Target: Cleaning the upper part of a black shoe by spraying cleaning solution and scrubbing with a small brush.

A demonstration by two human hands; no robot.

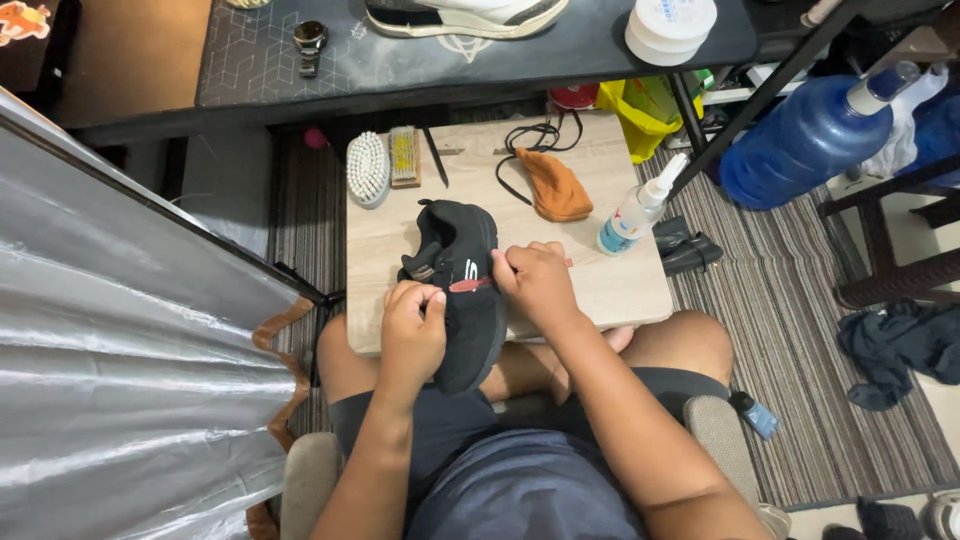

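A black sneaker lies on its side at the near edge of a small light wooden table, its heel end hanging over my lap. My left hand pinches the shoe's near left edge with closed fingers. My right hand grips the shoe's right side by a small red patch. Both hands touch the shoe at once.
On the table lie a white brush, a yellow-bristled wooden brush, a thin dark stick, black laces, an orange cloth and a spray bottle. A large blue water jug stands right; a silver sheet hangs left.
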